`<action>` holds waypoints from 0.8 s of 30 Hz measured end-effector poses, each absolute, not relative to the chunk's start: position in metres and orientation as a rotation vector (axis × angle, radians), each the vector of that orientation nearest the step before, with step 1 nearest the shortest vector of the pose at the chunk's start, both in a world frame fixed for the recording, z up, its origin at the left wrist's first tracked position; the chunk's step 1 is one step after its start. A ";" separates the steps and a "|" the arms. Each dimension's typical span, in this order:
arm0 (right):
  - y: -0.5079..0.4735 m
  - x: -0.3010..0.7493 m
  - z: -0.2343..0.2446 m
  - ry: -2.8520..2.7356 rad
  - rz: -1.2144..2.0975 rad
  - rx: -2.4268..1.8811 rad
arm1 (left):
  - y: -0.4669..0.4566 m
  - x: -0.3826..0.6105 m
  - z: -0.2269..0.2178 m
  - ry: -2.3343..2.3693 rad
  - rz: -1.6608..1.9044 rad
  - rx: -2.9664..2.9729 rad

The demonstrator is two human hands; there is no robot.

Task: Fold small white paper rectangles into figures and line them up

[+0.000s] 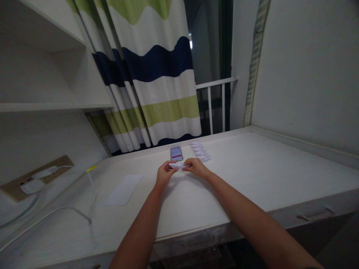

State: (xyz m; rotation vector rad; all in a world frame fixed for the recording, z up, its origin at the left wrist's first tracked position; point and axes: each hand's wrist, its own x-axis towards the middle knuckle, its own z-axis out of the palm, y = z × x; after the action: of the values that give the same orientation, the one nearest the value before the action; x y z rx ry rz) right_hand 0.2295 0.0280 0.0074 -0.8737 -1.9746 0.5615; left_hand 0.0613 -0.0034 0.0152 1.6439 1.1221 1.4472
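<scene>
The left hand (165, 172) is pinching the nine o'clock end of a folded white paper (177, 164), and the right hand (196, 168) is pinching the three o'clock end, both nearly closed. The paper is sitting over the tabletop (252, 168). From it, a lit phone (176, 153) is lying at twelve o'clock, a row of folded pieces (199, 151) at two, and a flat sheet (124, 189) at eight.
</scene>
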 end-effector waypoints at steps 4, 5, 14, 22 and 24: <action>0.027 0.228 0.007 -1.936 0.629 -0.867 | -0.001 0.060 0.013 1.103 1.480 1.599; 0.027 0.228 0.007 -1.919 0.644 -0.860 | -0.001 0.060 0.013 1.098 1.487 1.583; 0.023 0.230 0.009 -1.986 0.593 -0.891 | -0.002 0.061 0.013 1.088 1.480 1.582; 0.023 0.228 0.010 -1.939 0.626 -0.821 | -0.004 0.062 0.017 1.077 1.478 1.496; 0.025 0.225 0.009 -1.795 0.746 -0.785 | -0.005 0.062 0.018 1.086 1.502 1.450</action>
State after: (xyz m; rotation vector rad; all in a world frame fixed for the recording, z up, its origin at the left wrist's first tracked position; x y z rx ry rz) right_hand 0.2246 0.0246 0.0089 -0.7847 -1.7955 0.7464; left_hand 0.0618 -0.0047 0.0178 1.4498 1.0857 1.5025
